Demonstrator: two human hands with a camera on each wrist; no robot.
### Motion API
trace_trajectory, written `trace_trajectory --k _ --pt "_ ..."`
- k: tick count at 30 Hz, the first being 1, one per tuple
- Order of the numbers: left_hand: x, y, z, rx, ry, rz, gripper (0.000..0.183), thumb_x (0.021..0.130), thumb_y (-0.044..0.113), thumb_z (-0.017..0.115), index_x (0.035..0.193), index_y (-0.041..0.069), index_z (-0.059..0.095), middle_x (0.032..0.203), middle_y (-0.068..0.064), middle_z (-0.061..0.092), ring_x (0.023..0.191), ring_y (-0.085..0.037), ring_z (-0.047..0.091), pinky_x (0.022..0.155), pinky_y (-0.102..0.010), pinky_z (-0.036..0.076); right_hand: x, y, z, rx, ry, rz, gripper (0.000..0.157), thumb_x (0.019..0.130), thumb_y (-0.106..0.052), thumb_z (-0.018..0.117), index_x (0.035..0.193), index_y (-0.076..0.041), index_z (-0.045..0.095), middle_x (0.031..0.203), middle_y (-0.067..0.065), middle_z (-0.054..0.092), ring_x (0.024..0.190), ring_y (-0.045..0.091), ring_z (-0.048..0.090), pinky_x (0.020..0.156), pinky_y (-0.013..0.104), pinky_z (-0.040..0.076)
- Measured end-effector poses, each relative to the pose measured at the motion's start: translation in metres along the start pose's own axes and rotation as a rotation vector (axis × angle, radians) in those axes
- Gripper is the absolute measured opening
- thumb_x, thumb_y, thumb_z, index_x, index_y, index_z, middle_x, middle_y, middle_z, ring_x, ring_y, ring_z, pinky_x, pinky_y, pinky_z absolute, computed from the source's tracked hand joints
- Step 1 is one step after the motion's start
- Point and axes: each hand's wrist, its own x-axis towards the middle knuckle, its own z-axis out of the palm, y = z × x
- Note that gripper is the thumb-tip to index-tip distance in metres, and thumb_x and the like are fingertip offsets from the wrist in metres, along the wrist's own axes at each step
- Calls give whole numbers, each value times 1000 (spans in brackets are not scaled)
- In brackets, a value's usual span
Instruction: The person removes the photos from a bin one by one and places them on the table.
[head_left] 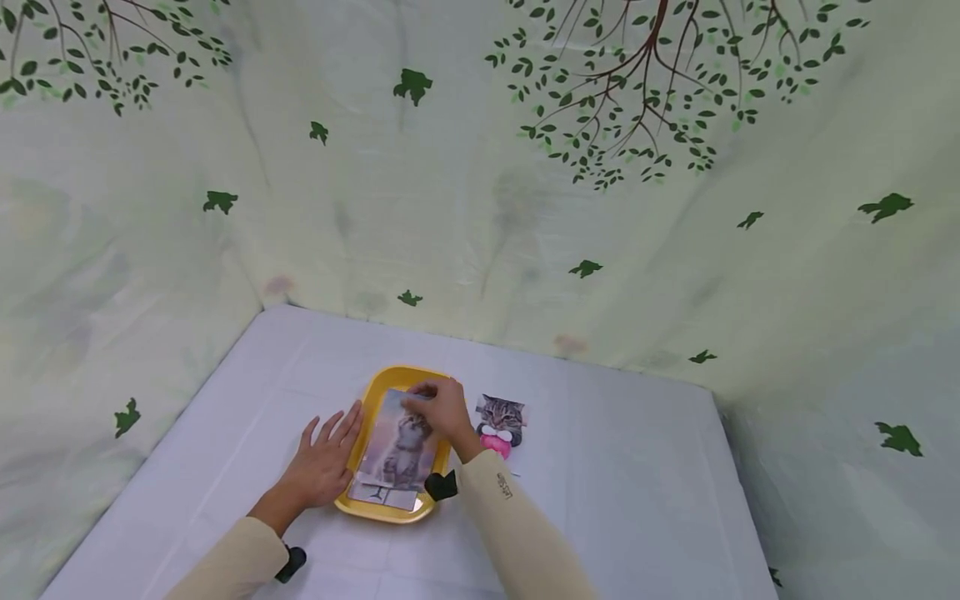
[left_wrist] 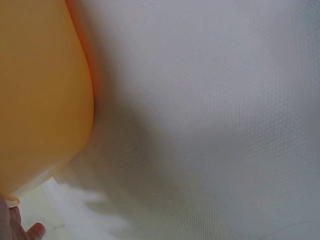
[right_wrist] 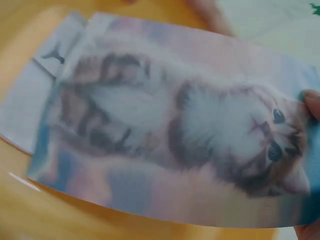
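Note:
My right hand [head_left: 447, 414] pinches a kitten picture card [head_left: 401, 446] by its far end, over a yellow tray [head_left: 386, 517]. The card shows a grey-and-white kitten on a pink and blue ground and fills most of the right wrist view, where the thumb [right_wrist: 312, 104] lies on its edge. Partly hidden beneath the card is a white sheet [head_left: 381, 496] with dark line marks. My left hand [head_left: 322, 467] lies along the tray's left side with its fingers extended, fingertips at the rim. In the left wrist view, the tray's outer wall [left_wrist: 40, 90] covers the left part.
Right of the tray lies a cat-face picture [head_left: 502, 410] with a pink object [head_left: 497, 443] having white and dark parts at its lower edge. The table has a white cloth [head_left: 622, 483]. A pale backdrop [head_left: 465, 208] printed with leaves rises behind it.

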Motion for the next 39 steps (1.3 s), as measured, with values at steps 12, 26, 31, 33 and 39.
trace_trajectory --k 12,26,31,33,39 --pt "1 2 -1 24 -13 -6 78 83 22 57 149 -3 23 158 -17 18 139 -41 24 111 -63 10 6 -42 -83 177 33 -46 16 81 -15 77 92 -4 75 87 5 71 77 14 64 69 27 52" --pt "1 2 0 60 -15 -20 78 83 23 58 148 -4 25 157 -17 19 139 -41 24 111 -63 11 -19 7 -206 108 96 4 22 84 -14 74 98 2 71 90 5 69 80 18 60 73 28 50" --pt "1 3 0 52 -9 -19 78 83 22 58 148 -4 25 157 -17 20 138 -41 25 111 -63 11 -33 38 -231 65 91 85 23 85 -16 73 100 2 71 88 4 70 78 17 62 71 29 51" --pt "1 3 0 48 -1 -16 77 83 23 59 148 -4 26 157 -18 20 138 -41 25 111 -63 11 -37 49 -238 46 86 121 23 86 -17 73 100 1 72 88 5 70 78 18 62 71 30 51" --pt "1 5 -1 48 -4 -19 77 83 24 58 148 -4 26 157 -18 20 138 -41 24 112 -63 10 -41 82 -246 -33 37 174 24 88 -19 70 102 0 71 91 10 70 81 20 63 72 32 51"
